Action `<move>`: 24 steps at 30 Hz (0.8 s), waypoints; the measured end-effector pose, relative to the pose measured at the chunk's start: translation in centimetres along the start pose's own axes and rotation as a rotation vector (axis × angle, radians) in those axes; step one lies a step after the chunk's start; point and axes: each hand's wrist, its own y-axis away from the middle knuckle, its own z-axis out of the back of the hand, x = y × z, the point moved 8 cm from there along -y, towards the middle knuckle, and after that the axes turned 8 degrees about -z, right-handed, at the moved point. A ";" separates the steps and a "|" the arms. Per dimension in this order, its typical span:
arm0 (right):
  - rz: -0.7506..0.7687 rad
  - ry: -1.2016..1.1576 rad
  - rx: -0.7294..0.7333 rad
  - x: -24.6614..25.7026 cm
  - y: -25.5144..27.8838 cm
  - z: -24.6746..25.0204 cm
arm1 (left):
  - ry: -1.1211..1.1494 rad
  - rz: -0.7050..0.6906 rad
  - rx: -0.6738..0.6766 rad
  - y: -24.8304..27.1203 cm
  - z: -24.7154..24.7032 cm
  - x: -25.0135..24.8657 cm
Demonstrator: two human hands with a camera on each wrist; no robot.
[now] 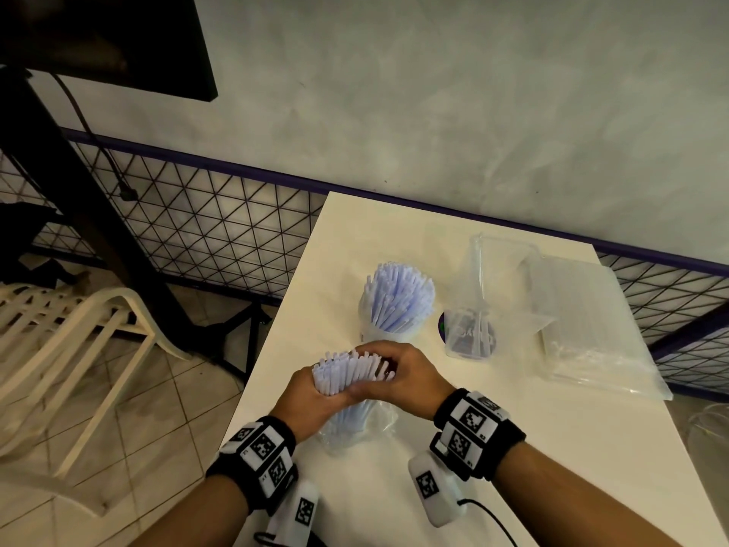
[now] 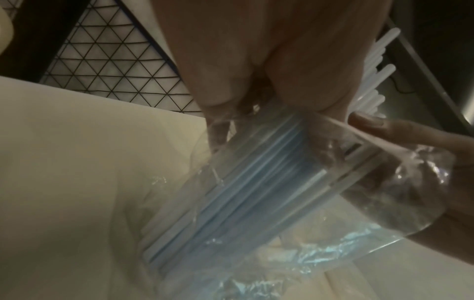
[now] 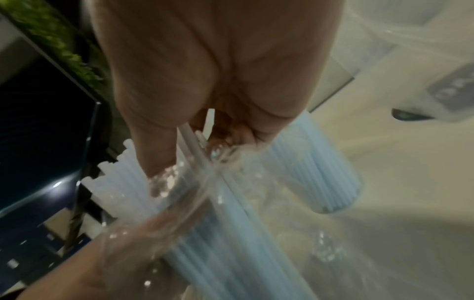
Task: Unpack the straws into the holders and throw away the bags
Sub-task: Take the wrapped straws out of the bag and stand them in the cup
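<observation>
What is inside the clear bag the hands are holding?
A bundle of pale blue straws fills the clear bag, tops sticking out. The left hand and right hand cover its middle; the count is unclear.

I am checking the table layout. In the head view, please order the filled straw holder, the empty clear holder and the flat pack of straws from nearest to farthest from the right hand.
1. Filled straw holder, just beyond the right hand.
2. Empty clear holder, to its right.
3. Flat pack of straws, at the table's far right.
</observation>
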 end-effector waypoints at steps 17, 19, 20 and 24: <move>0.189 0.268 -0.157 0.6 1.2 0.1 | -0.011 0.023 -0.066 0.0 0.5 0.7; 0.207 0.303 -0.155 0.8 1.5 -0.1 | -0.024 0.013 -0.072 0.0 0.6 0.8; 0.187 0.301 -0.155 0.4 1.4 -0.2 | -0.032 0.010 -0.073 0.0 0.6 0.8; 0.113 0.355 -0.198 -1.2 0.9 -0.1 | -0.072 0.008 -0.091 0.0 0.5 0.6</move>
